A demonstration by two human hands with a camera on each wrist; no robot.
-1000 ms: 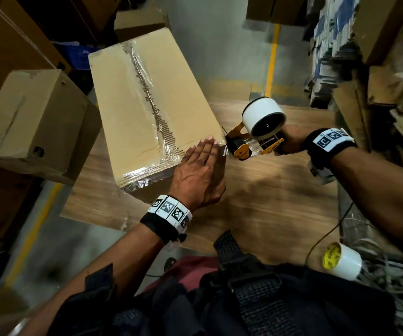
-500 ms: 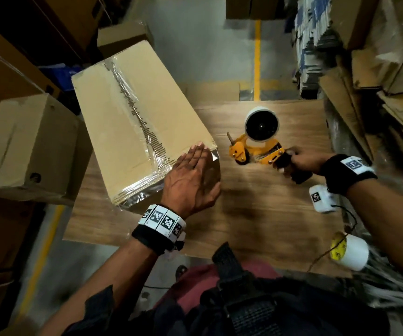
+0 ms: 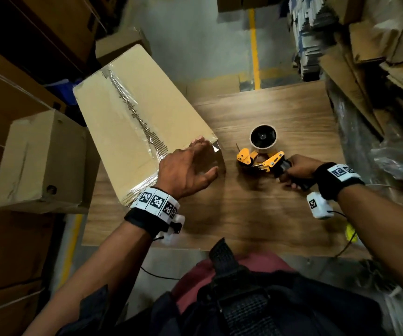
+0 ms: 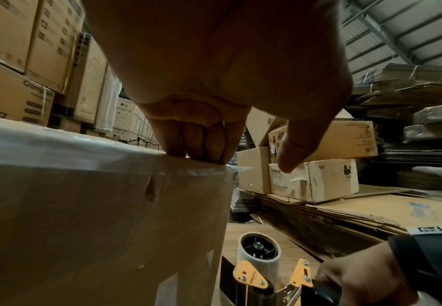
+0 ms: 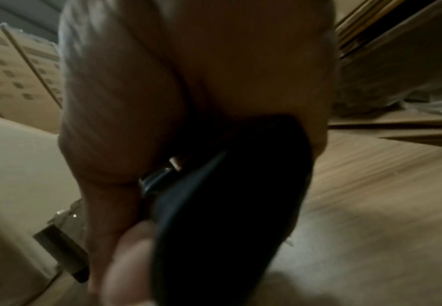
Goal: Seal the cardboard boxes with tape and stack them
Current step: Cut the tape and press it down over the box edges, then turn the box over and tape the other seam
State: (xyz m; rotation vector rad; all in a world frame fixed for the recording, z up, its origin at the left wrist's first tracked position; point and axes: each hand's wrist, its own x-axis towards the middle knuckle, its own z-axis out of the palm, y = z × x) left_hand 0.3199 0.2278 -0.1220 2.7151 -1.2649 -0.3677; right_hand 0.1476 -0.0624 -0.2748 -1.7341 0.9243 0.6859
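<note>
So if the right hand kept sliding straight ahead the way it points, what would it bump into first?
Probably the taped cardboard box: the right hand points the tape dispenser at its near corner across bare table, though depth is uncertain.

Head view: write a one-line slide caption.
Left hand presses tape onto the cardboard box corner while right hand grips the tape dispenser on the table.

Head looks down; wrist views close, sharing table (image 3: 256,214).

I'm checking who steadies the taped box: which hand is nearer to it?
Left. The left hand rests its fingertips on the near corner of the box; the right hand is off to the box's right, gripping the tape dispenser on the table.
</note>
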